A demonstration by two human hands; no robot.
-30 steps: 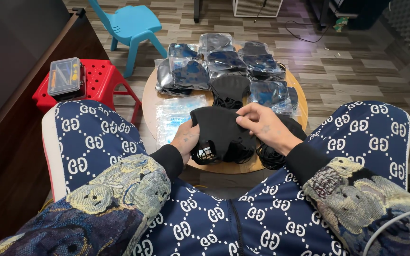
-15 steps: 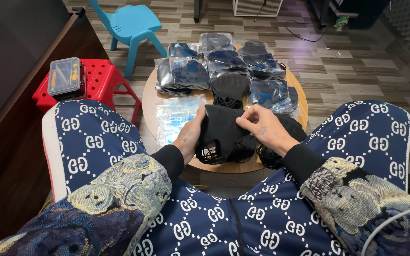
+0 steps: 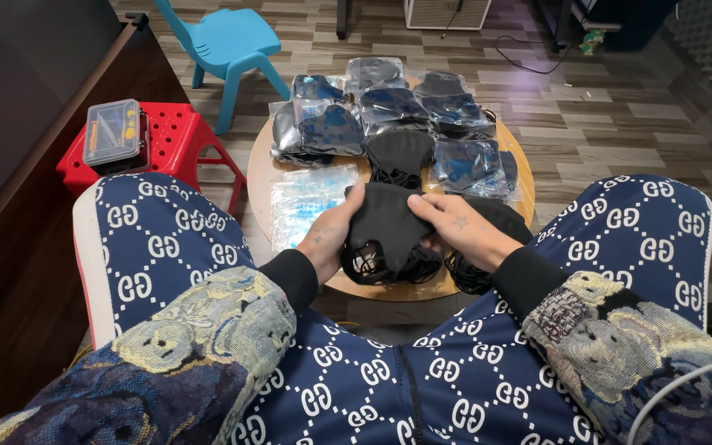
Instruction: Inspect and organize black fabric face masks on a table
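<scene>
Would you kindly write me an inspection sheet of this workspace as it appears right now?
Surface: small round wooden table, mostly covered.
Job's things: black fabric mask held over the table's near edge, elastic loops hanging below it.
Clutter: clear bagged dark masks in rows at the back; flat empty clear bags on the left; loose black masks in the centre.
Grippers: left hand and right hand both grip the mask.
Cables: black cable on the floor.
Surroundings: red stool bearing a clear parts box; blue plastic chair; wood-pattern floor.
</scene>
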